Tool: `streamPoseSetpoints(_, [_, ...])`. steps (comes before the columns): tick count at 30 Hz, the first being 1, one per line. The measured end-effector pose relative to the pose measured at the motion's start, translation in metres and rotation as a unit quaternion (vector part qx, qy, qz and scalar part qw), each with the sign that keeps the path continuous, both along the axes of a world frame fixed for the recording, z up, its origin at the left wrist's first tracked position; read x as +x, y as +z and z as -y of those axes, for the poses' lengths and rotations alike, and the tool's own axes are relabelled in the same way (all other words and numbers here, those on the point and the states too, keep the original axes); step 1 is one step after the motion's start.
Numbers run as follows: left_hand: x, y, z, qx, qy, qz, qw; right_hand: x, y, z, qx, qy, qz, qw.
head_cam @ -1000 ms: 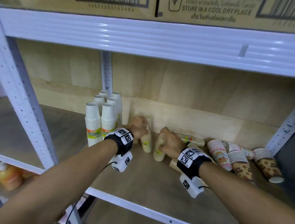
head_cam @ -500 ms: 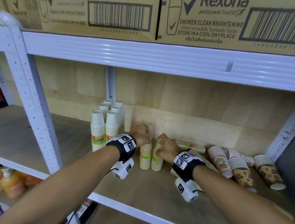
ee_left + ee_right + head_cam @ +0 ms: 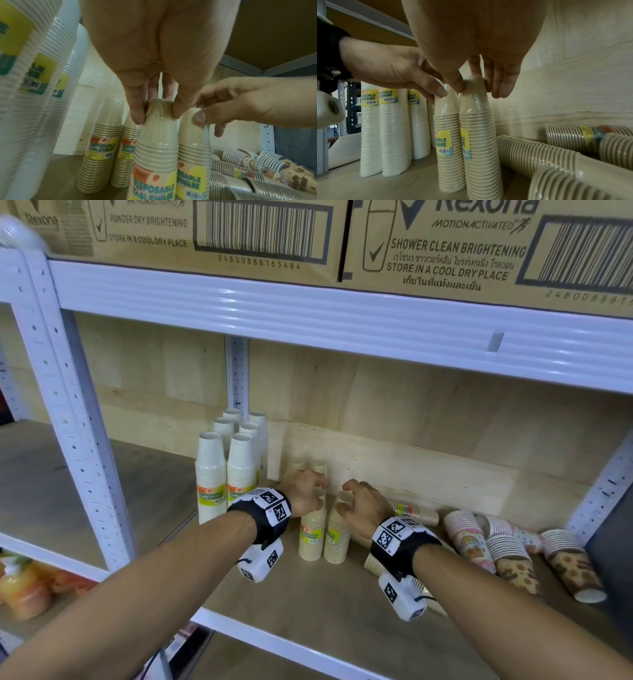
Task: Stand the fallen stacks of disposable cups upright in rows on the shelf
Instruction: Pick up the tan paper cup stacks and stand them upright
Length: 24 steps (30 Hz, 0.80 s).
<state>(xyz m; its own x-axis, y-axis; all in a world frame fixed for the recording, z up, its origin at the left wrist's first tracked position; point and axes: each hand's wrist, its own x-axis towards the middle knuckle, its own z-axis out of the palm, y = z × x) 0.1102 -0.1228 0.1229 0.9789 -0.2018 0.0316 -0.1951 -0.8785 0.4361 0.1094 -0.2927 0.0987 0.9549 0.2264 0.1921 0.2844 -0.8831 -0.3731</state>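
Two beige cup stacks stand upright side by side on the wooden shelf (image 3: pixel 308 597). My left hand (image 3: pixel 320 494) pinches the top of the left beige stack (image 3: pixel 311 537) between thumb and fingers (image 3: pixel 137 115). My right hand (image 3: pixel 342 501) holds the top of the right beige stack (image 3: pixel 337 541), thumb in front and fingers (image 3: pixel 501 88) behind. Two more upright beige stacks (image 3: pixel 101 148) stand behind them at the back wall. Fallen beige stacks (image 3: pixel 539 152) lie to the right, partly hidden under my right wrist in the head view.
Several tall white cup stacks (image 3: pixel 226 470) stand in rows at the left by the back post. Patterned cup stacks (image 3: pixel 513 556) lie fallen at the far right. A white shelf beam (image 3: pixel 342 313) with cardboard boxes (image 3: pixel 239 234) runs overhead. A white upright (image 3: pixel 85 440) borders the left.
The two beige stacks were tilted a second ago and now stand upright together. Both hands have slid up to the stack tops. The head view has tilted upward.
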Motion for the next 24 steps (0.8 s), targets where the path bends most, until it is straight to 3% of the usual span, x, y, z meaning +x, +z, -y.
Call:
streamPoseSetpoints(6, [0.001, 0.001, 0.000, -0.021, -0.002, 0.012, 1.000, 0.004, 0.005, -0.001, -0.013, 0.013, -0.010, 1.000])
streamPoseSetpoints(12, [0.003, -0.001, 0.001, -0.024, 0.004, 0.010, 1.000, 0.006, 0.007, -0.001, -0.003, -0.030, -0.003, 1.000])
streamPoseSetpoints(24, [0.005, -0.001, 0.003, -0.018, 0.007, 0.017, 1.000, 0.005, 0.013, -0.004, -0.010, -0.009, -0.011, 1.000])
